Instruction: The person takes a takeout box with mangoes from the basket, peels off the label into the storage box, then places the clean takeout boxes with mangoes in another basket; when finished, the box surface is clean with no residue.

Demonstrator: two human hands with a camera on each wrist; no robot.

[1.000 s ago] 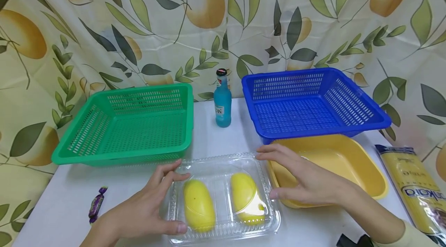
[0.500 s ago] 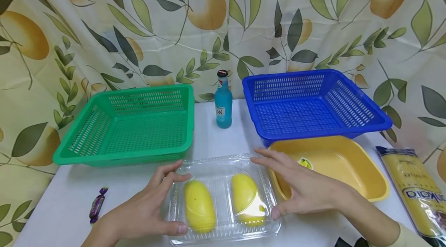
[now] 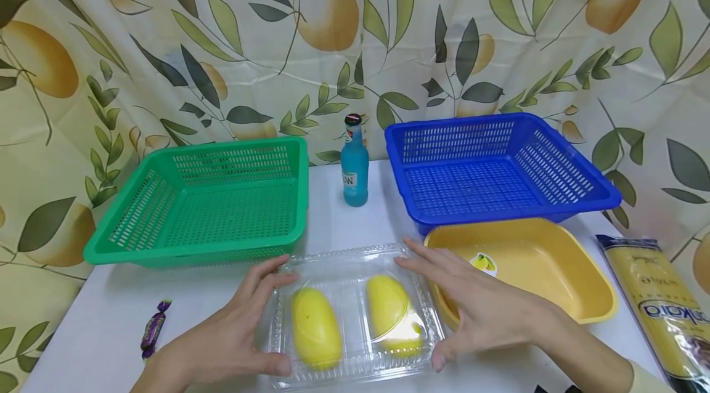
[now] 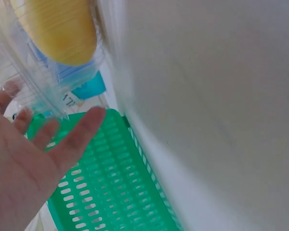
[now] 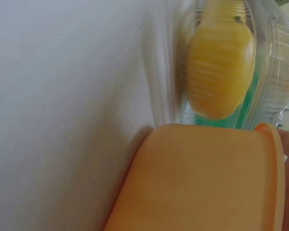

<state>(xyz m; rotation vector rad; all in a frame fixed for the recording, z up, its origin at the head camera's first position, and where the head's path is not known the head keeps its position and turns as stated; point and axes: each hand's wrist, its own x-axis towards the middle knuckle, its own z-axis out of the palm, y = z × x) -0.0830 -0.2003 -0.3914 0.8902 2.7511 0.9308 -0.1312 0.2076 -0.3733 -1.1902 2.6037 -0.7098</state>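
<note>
A clear plastic clamshell box (image 3: 355,319) with its lid down lies at the front of the table, holding two yellow mangoes, a left mango (image 3: 316,331) and a right mango (image 3: 386,303). My left hand (image 3: 222,337) is spread along the box's left side, fingertips at its back corner and thumb near the front. In the left wrist view its fingers reach beside the clear wall. Over the right edge is my right hand (image 3: 477,310), fingers extended and thumb apart, partly covering the yellow basin (image 3: 543,257). From the right wrist, the basin's orange-looking wall (image 5: 197,178) hides most of that hand.
A green basket (image 3: 222,214) stands back left, a blue basket (image 3: 471,183) back right, with a blue bottle (image 3: 355,177) between them. A purple wrapped candy (image 3: 153,329) lies left. A yellow pasta packet (image 3: 654,300) lies far right. Patterned cloth hangs behind.
My right hand has shifted slightly left and down along the box's right edge, uncovering a fruit sticker in the yellow basin. My left hand and the box have barely moved.
</note>
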